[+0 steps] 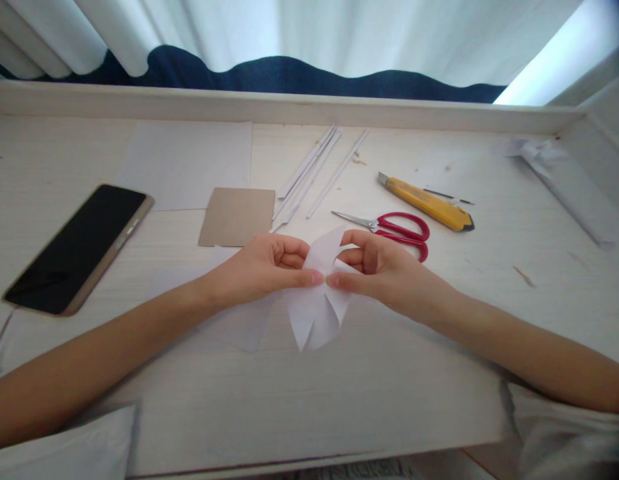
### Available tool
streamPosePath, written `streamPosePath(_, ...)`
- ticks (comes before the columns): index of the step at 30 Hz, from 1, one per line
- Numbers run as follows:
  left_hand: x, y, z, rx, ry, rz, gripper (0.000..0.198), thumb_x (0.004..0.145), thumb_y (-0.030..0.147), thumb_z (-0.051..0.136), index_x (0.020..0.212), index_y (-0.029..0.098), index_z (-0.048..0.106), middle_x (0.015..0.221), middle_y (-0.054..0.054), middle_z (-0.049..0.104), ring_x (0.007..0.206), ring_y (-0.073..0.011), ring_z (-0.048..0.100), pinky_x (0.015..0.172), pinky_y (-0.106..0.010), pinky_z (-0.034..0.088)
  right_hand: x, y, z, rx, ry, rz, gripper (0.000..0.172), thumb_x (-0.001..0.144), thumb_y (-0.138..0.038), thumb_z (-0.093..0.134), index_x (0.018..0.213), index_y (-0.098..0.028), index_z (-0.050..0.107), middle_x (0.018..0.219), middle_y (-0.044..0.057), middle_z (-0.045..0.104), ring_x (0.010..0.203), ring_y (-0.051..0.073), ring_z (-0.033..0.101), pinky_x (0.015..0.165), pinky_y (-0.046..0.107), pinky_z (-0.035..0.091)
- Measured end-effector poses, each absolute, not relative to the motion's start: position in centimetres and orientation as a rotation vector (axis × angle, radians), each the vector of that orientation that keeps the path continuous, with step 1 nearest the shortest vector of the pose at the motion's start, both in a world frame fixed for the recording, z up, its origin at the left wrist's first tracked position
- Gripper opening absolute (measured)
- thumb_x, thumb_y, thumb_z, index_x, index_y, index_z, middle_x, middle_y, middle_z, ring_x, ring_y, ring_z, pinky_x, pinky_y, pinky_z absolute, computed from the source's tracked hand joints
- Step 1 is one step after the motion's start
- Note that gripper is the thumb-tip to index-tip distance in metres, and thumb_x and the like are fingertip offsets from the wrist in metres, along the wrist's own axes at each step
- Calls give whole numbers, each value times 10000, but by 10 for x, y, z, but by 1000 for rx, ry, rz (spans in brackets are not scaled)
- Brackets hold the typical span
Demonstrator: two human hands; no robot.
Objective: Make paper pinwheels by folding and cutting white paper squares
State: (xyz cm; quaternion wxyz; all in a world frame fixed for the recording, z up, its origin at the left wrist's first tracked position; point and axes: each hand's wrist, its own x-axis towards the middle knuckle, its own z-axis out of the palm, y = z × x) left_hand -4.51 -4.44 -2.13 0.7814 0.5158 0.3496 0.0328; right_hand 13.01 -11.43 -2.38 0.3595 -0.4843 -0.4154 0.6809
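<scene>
A white paper piece with several pointed flaps (pixel 309 313) is held up over the middle of the table. My left hand (pixel 269 267) pinches its centre from the left, thumb on top and fingers curled behind. From the right, my right hand (pixel 374 267) pinches the same centre, the two thumb tips almost meeting. Some flaps hang down towards me, and one rises between the hands. Just beyond my right hand lie scissors with red handles (pixel 404 227), partly covered by that hand. Below and left of the paper, loose white sheets (pixel 239 327) rest on the table.
A brown card square (pixel 238 217) lies beside a white sheet (pixel 189 160). Thin white paper strips (pixel 309 167) and a yellow utility knife (pixel 424 200), blade showing, lie further back. A phone (pixel 79 247) is at left, a crumpled plastic sleeve (pixel 564 180) at right. A raised ledge (pixel 289 110) borders the back.
</scene>
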Motion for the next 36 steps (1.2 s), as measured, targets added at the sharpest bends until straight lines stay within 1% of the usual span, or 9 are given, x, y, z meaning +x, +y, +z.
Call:
streamPosePath(7, -44, -43, -17, 1038, 778, 40, 211, 699, 147, 641, 908, 169, 640, 747, -12, 695, 658, -124, 637, 574, -176, 473, 130, -113, -21, -1253, -985, 1783, 278, 665, -107, 627, 870, -206, 468, 719, -17, 617, 654, 139, 614, 643, 290, 493)
streamPosePath(14, -45, -42, -21, 1020, 748, 72, 242, 683, 164, 661, 923, 154, 633, 759, -27, 697, 643, -129, 633, 570, -196, 479, 130, -112, -19, -1218, -952, 1790, 312, 657, -112, 640, 901, -198, 465, 700, -21, 615, 646, 132, 617, 621, 267, 495)
streamPosePath(19, -44, -43, -13, 1054, 797, 79, 230, 644, 133, 679, 870, 161, 647, 738, -15, 696, 652, -136, 636, 592, -203, 480, 131, -114, -21, -1253, -1041, 1707, 370, 657, -145, 655, 961, -217, 456, 687, -31, 609, 685, 157, 629, 614, 279, 502)
streamPosePath(22, -43, -43, -13, 1068, 814, 78, 248, 610, 133, 699, 851, 160, 648, 736, -18, 696, 647, -145, 636, 582, -207, 480, 131, -115, -22, -1278, -1094, 1646, 381, 655, -153, 658, 964, -225, 447, 676, -35, 603, 678, 161, 630, 598, 279, 504)
streamPosePath(28, -43, -43, -19, 1112, 798, 117, 243, 617, 136, 689, 853, 159, 635, 719, -5, 692, 646, -127, 630, 576, -188, 474, 130, -115, -22, -1320, -1163, 1580, 395, 661, -158, 649, 979, -229, 426, 672, -37, 587, 682, 164, 630, 599, 281, 505)
streamPosePath(36, -44, -49, -19, 1286, 841, 206, 155, 617, 159, 679, 759, 150, 616, 704, 6, 678, 648, -123, 621, 576, -180, 474, 129, -118, -19, -1351, -1280, 1557, 383, 678, -187, 635, 971, -248, 397, 715, -32, 584, 720, 175, 625, 599, 287, 507)
